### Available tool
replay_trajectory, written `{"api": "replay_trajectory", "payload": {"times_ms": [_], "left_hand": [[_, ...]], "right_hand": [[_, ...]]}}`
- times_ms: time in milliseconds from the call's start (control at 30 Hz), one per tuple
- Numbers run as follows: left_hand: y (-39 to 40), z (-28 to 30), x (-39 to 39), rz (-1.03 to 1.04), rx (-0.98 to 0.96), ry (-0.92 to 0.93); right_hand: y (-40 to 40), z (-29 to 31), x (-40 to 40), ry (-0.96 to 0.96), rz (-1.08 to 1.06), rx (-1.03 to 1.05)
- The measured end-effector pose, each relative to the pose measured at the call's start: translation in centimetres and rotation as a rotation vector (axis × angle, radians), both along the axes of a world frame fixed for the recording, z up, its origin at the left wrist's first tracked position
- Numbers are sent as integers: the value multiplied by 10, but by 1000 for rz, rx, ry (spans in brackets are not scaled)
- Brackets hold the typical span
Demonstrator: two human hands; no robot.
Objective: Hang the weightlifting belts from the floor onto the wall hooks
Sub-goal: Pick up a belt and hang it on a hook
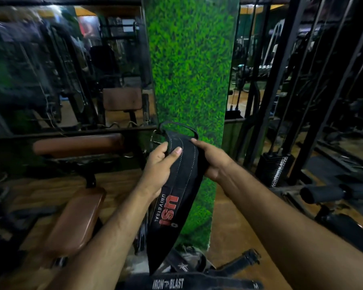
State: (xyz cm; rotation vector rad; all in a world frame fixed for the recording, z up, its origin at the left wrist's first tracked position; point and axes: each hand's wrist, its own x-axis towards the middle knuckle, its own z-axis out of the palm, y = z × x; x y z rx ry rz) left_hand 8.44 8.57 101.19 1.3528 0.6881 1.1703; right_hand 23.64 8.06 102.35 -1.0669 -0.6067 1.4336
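A grass-print pillar [192, 80] rises dead ahead between mirrored gym walls; a metal ring hook [153, 136] shows at its left edge; before it a black USI belt [176, 185] hangs lengthwise, its long axis running from the floor up toward the hook, its thin top loop [180, 124] level with it; the left hand [158, 166], nearer the hook, clamps the belt's upper end, thumb over; the right hand [213, 159] grips the opposite edge; more belts [197, 282] lie on the floor below.
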Motion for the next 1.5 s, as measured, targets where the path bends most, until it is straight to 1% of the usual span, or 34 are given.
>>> {"api": "replay_trajectory", "payload": {"times_ms": [67, 133, 200, 267, 367, 533, 633, 700, 800, 900, 967, 1067, 1167, 1267, 1367, 1500], "left_hand": [[7, 10, -5, 54, -58, 22], [21, 20, -8, 119, -122, 71], [31, 35, -5, 133, -122, 125], [38, 47, 3, 137, -43, 140], [40, 64, 16, 144, 69, 94], [43, 94, 40, 164, 171, 44], [43, 119, 50, 203, 242, 45], [42, 137, 56, 246, 298, 68], [40, 161, 66, 269, 348, 74], [42, 177, 74, 244, 317, -9], [43, 181, 80, 221, 304, -64], [37, 171, 89, 269, 278, -87], [39, 148, 93, 306, 252, -37], [36, 126, 93, 326, 225, -4], [27, 96, 86, 295, 187, 25], [4, 40, 69, 268, 24, 63]], "right_hand": [[4, 8, -1, -14, -58, 111], [9, 7, -1, -94, -105, 231], [11, 8, 2, -141, -91, 340], [14, 13, 9, -176, -68, 411], [19, 34, 22, -271, -87, 529], [27, 74, 44, -454, -130, 753], [28, 100, 54, -559, -204, 849], [30, 121, 59, -600, -271, 874], [35, 151, 65, -559, -290, 826], [36, 168, 68, -474, -257, 824], [38, 171, 67, -440, -283, 841], [42, 176, 67, -473, -371, 871], [47, 178, 73, -538, -451, 893], [53, 174, 76, -551, -478, 857], [64, 167, 76, -566, -538, 810], [69, 160, 77, -584, -628, 760]]}}
